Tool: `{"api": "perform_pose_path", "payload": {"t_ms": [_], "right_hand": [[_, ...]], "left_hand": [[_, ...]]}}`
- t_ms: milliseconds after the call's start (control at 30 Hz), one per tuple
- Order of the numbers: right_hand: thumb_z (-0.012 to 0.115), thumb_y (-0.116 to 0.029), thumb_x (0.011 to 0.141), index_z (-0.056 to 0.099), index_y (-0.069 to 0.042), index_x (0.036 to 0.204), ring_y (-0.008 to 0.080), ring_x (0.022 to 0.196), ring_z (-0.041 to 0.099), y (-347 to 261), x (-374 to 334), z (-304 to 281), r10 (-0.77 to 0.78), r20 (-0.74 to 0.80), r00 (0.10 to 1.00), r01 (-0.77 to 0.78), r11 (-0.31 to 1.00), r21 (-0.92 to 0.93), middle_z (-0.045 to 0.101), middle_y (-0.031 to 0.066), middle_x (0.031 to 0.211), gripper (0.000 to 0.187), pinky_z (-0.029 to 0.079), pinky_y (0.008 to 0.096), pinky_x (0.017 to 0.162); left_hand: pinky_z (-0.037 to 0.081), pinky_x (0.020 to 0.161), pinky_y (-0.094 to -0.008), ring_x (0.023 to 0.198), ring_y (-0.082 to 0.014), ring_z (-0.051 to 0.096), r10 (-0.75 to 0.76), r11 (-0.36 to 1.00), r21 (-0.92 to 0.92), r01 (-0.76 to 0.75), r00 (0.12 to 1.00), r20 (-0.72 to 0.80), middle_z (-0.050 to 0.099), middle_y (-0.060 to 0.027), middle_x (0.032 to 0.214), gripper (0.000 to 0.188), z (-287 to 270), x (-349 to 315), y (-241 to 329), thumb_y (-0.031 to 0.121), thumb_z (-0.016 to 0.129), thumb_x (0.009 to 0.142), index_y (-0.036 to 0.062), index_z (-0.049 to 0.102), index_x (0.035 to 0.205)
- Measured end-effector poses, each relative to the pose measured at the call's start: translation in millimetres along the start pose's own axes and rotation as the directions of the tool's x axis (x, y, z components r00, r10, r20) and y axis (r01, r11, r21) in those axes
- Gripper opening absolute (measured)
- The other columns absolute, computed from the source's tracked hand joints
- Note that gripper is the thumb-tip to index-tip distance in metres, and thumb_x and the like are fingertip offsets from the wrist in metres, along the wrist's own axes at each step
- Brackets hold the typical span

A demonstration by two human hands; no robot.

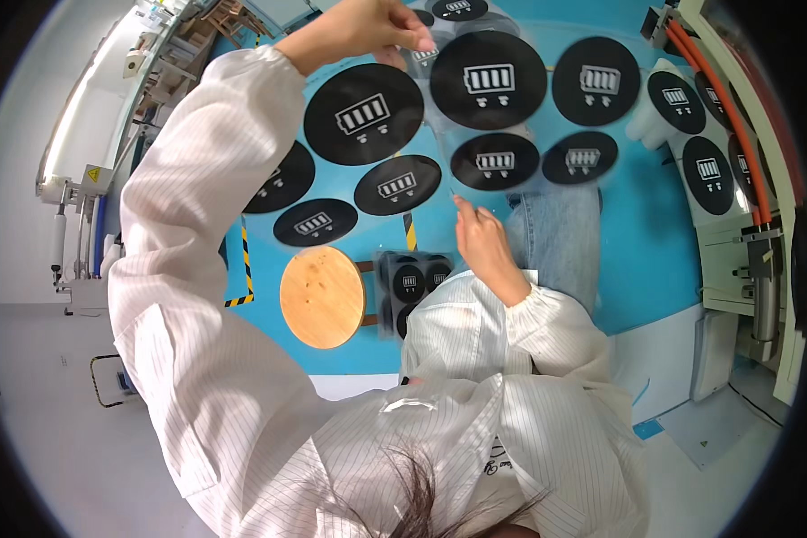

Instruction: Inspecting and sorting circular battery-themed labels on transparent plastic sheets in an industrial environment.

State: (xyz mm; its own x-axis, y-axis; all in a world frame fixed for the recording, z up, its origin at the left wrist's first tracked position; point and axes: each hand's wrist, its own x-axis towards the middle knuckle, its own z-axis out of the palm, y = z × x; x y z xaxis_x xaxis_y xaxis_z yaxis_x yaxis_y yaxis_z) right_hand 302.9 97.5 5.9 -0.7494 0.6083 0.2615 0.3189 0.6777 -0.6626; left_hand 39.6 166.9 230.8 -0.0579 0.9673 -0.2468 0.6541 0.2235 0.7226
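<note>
A clear plastic film (pixel 448 125) with several black discs bearing white battery symbols hangs spread out before me. My left hand (pixel 381 31) is raised at the far left, fingers closed in a pinch on the film's upper part. Closer to my lap is my right hand (pixel 486 240), its fingertips drawn together at the film's lower part, between a black disc (pixel 397 185) on the left and another black disc (pixel 495 161) on the right. What those fingertips hold, if anything, is too small to make out.
A round wooden stool (pixel 323 297) stands left of my lap, beside a stack of film sheets (pixel 409 282) with black discs. At the right is a machine frame (pixel 744 273) with orange tubes (pixel 722 81) and more disc-printed film (pixel 708 175). Striped tape (pixel 247 260) marks the blue floor.
</note>
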Motion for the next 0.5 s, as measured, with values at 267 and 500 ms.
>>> {"api": "perform_pose_path", "payload": {"t_ms": [267, 500], "right_hand": [[0.049, -0.001, 0.08, 0.058, 0.006, 0.104, 0.0389, 0.069, 0.06, 76.9, 31.6, 107.6, -0.309, 0.287, 0.907, 0.269, 0.948, 0.169, 0.057, 0.0246, 0.066, 0.027, 0.049, 0.0437, 0.061], [0.047, -0.009, 0.092, 0.055, 0.005, 0.115, 0.0198, 0.082, 0.058, 66.6, 49.2, 86.7, 0.104, 0.579, 0.809, -0.571, -0.1, 0.815, 0.061, 0.0101, 0.095, 0.028, 0.05, 0.0313, 0.075]], "left_hand": [[0.045, 0.049, -0.025, 0.054, -0.0106, 0.056, -0.173, 0.985, -0.062, 0.164, 0.862, -0.476, 0.059, -0.0026, 0.061, 0.023, -64.0, -88.6, -24.6, 0.02, 0.074, 0.079, -0.0011, 0.065, 0.074], [0.042, 0.052, -0.0223, 0.055, -0.0085, 0.052, -0.218, 0.975, -0.107, 0.195, 0.737, -0.639, 0.057, 0.0001, 0.059, 0.024, -70.2, -237.3, -48.6, 0.024, 0.072, 0.08, 0.003, 0.065, 0.07]]}}
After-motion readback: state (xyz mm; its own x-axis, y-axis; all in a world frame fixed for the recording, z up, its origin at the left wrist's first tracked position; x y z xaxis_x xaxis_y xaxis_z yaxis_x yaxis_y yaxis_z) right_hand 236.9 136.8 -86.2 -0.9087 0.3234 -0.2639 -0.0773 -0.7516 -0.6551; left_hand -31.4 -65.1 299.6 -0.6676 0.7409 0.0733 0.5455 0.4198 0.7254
